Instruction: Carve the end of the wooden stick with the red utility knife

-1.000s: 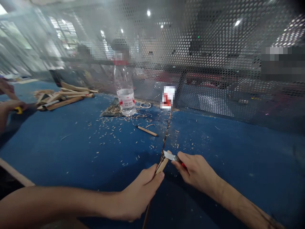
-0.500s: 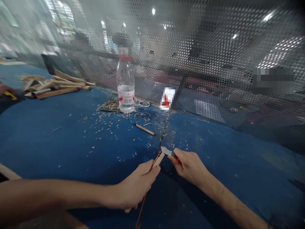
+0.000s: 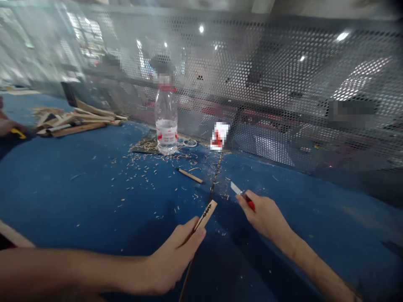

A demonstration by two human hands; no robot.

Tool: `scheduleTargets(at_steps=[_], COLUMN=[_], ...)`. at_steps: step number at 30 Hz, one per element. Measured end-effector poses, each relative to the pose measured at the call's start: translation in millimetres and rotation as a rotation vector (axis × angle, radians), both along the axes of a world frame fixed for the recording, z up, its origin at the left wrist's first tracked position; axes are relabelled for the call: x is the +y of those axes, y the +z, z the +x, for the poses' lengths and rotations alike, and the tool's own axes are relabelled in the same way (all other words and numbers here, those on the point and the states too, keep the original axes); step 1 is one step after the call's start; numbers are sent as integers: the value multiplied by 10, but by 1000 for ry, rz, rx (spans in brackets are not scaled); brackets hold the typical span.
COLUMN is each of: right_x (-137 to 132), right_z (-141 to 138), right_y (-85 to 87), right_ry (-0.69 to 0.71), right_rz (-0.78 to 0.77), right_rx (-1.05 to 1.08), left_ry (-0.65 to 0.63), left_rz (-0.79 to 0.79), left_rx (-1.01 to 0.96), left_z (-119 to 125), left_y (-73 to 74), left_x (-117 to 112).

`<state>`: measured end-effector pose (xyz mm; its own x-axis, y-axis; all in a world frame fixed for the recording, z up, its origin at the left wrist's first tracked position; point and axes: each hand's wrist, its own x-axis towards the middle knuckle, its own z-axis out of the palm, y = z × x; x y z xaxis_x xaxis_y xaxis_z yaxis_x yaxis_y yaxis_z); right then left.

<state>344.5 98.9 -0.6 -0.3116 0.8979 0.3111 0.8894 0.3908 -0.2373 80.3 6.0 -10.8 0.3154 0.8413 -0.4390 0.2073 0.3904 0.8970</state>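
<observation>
My left hand [image 3: 171, 258] is closed round a flat wooden stick [image 3: 205, 214] with dark marks on its face; the stick's end points up and right over the blue table [image 3: 78, 188]. My right hand [image 3: 266, 216] grips a small knife [image 3: 241, 193] with a red handle, its bare blade pointing up and left, a short way right of the stick's end and apart from it. A thin dark strip [image 3: 215, 176] runs along the table from the stick towards the mesh wall.
A clear plastic bottle [image 3: 166, 121] stands at the back by the perforated metal wall [image 3: 283, 92]. A loose short stick [image 3: 189, 175] and wood shavings [image 3: 147, 163] lie near it. A pile of wooden sticks [image 3: 72, 121] sits far left, by another person's hand [image 3: 8, 126].
The knife has come off the stick's end and moved right and up. My left hand has dropped slightly with the stick. The view has shifted a little.
</observation>
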Motion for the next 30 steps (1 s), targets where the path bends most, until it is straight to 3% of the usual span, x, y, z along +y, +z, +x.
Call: scheduleTargets(at_steps=[5, 7, 13, 23, 30], right_x=[-173, -255, -476, -497, -476], right_z=[-253, -323, -423, -486, -495], right_y=[54, 112, 224, 64, 21], right_ry=[57, 90, 181, 278, 336], right_rz=[-243, -274, -266, -240, -204], right_rx=[240, 312, 280, 195, 211], left_ry=[9, 4, 20, -21, -38], left_rz=[57, 61, 14, 8, 124], left_rx=[-62, -75, -105, -59, -46], left_z=[30, 33, 48, -4, -36], left_y=[-53, -35, 64, -165, -54], left_x=[31, 48, 71, 56, 13])
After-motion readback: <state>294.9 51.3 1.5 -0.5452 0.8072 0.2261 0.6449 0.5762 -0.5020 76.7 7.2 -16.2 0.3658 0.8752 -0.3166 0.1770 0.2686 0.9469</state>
